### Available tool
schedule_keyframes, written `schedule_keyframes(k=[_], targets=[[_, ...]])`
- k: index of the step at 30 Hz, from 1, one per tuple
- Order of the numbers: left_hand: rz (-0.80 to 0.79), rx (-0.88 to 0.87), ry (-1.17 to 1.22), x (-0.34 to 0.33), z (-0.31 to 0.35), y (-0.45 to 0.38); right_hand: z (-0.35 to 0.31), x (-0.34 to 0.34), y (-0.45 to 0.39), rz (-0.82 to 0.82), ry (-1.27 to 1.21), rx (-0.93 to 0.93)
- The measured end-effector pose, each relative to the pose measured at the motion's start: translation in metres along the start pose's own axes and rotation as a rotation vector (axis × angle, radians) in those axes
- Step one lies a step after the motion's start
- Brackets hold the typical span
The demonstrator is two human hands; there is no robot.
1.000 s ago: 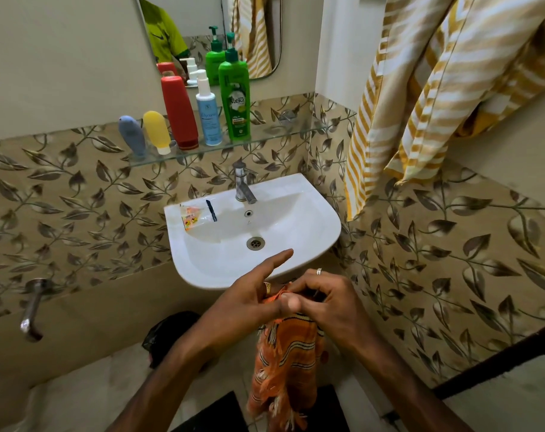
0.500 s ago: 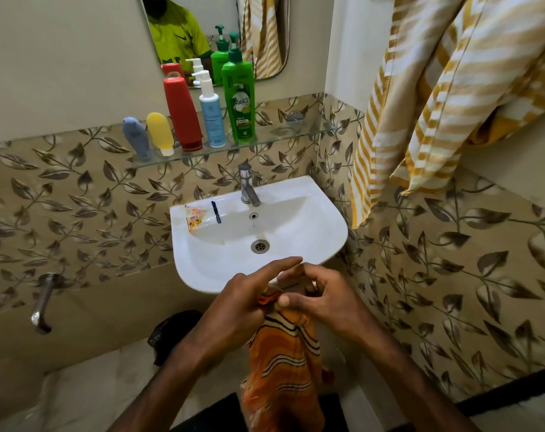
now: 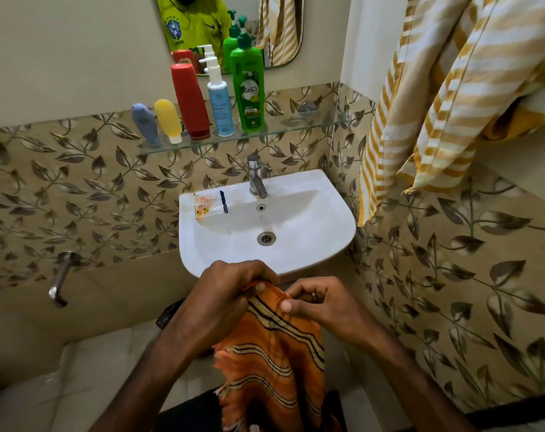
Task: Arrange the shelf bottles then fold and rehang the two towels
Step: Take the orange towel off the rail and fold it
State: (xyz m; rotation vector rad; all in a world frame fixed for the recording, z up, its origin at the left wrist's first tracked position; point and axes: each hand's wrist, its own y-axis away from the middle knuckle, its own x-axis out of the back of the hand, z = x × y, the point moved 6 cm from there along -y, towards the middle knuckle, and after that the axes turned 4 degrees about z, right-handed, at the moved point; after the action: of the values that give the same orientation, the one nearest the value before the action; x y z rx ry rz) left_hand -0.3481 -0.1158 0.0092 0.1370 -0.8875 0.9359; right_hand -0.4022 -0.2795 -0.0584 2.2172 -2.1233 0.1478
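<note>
An orange striped towel (image 3: 277,357) hangs down in front of the sink, held at its top edge by both hands. My left hand (image 3: 221,294) grips the left corner with curled fingers. My right hand (image 3: 321,304) pinches the right corner between thumb and fingers. A yellow and white striped towel (image 3: 445,88) hangs on the right wall. On the glass shelf (image 3: 296,127) stand several bottles in a row: a grey-blue tube (image 3: 146,124), a yellow tube (image 3: 169,120), a red bottle (image 3: 190,101), a white and blue pump bottle (image 3: 220,101) and a green pump bottle (image 3: 248,85).
A white sink (image 3: 327,229) with a steel tap (image 3: 256,179) sits below the shelf; a small sachet (image 3: 202,205) lies on its rim. A mirror (image 3: 227,26) hangs above the shelf. A wall tap (image 3: 59,279) sticks out at lower left.
My left forefinger, straight before, has curled onto the towel corner. My hands have drawn apart along the towel's top edge, spreading it. The view has tilted up a little.
</note>
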Motion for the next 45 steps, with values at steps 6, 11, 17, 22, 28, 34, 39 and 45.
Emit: schedule_keyframes(k=[6, 11, 17, 22, 28, 34, 39, 45], targets=[[0.019, 0.043, -0.006, -0.004, 0.008, 0.012, 0.019, -0.004, 0.003, -0.136, -0.008, -0.068], [0.031, 0.133, 0.049, 0.004, 0.007, 0.022, 0.041, -0.005, 0.007, -0.183, 0.003, -0.134], [0.097, 0.205, 0.101, 0.019, 0.001, 0.03, 0.053, 0.003, 0.004, -0.062, -0.055, -0.101], [0.172, 0.304, 0.206, 0.014, -0.008, 0.025, 0.039, 0.001, 0.0, 0.012, -0.088, -0.03], [-0.06, 0.378, 0.086, -0.018, -0.018, 0.024, 0.026, 0.003, 0.0, 0.065, -0.042, 0.024], [-0.028, 0.253, 0.072, -0.025, -0.012, 0.009, 0.027, 0.013, 0.006, 0.034, -0.136, -0.028], [-0.009, 0.178, 0.102, -0.028, -0.001, 0.009, 0.047, 0.016, 0.012, -0.084, -0.024, -0.111], [0.051, 0.214, 0.098, -0.01, -0.013, 0.012, 0.057, 0.031, 0.014, -0.067, 0.004, -0.159]])
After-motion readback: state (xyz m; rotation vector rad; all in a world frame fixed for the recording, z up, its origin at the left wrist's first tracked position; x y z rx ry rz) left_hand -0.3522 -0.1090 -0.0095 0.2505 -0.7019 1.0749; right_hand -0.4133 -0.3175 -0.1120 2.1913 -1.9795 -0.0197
